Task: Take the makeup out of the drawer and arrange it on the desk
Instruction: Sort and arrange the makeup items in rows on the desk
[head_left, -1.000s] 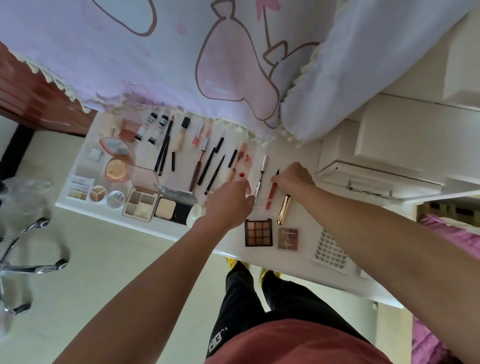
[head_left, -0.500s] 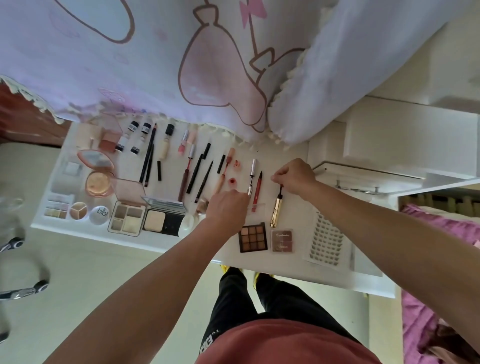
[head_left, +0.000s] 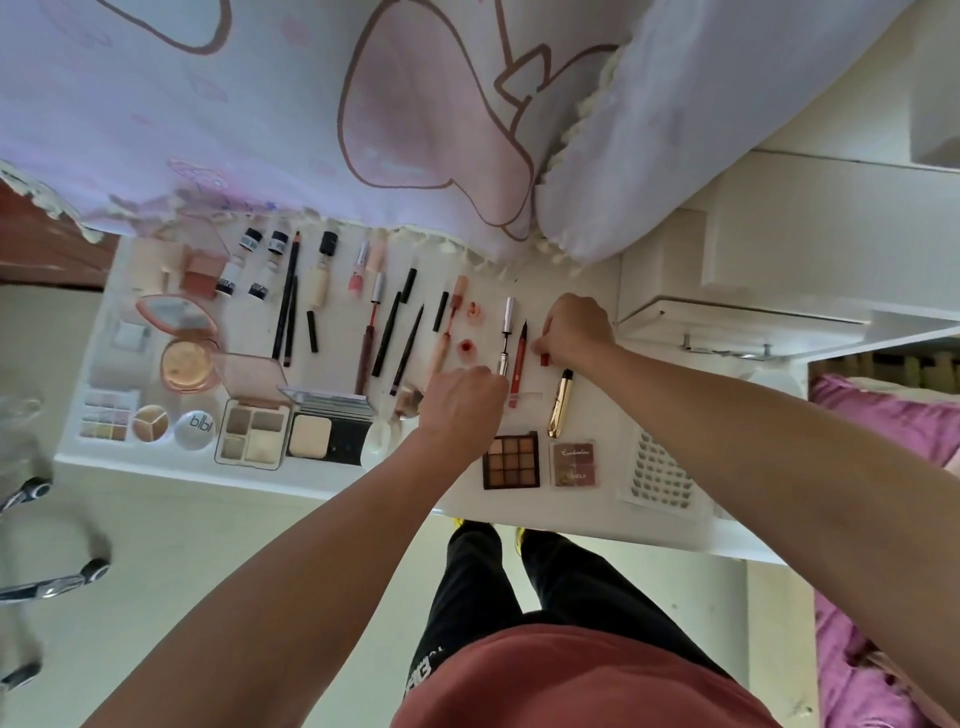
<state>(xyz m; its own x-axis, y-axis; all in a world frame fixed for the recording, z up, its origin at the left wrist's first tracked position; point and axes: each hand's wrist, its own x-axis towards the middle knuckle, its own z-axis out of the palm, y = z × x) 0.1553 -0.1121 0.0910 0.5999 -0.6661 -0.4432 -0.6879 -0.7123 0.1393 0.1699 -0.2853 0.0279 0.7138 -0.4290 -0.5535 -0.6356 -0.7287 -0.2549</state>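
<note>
Nearest us, along the bench (head_left: 363, 480) front edge: a brown nine-pan eyeshadow palette (head_left: 510, 460), a small mauve palette (head_left: 575, 463) just beside it, and a white sheet of lash clusters (head_left: 662, 478) off to the right. Leftward sit a compact powder (head_left: 324, 436) and a four-pan palette (head_left: 253, 431).

Our left hand (head_left: 460, 402) is curled into a loose fist, knuckles up, just above the brown palette; whether it holds anything we cannot tell. A gold lipstick tube (head_left: 560, 404) lies free between the two forearms.

Further in, our right hand (head_left: 576, 328) is clenched, its fingertips pinching a small red cap (head_left: 544, 358) against the bench, close beside the red eyeliner pen (head_left: 518, 364) and a silver-capped wand (head_left: 505, 335).

Beyond: rows of pencils and tubes run back to the fringed bed curtain (head_left: 311, 114). The open drawer (head_left: 727, 327) sits to the right, its contents hidden.

Judgement: the arranging step is well advanced, with most makeup out and laid in rows. The next move likely calls for setting the red cap in line with its pen without nudging the neighbours, then checking the drawer.
</note>
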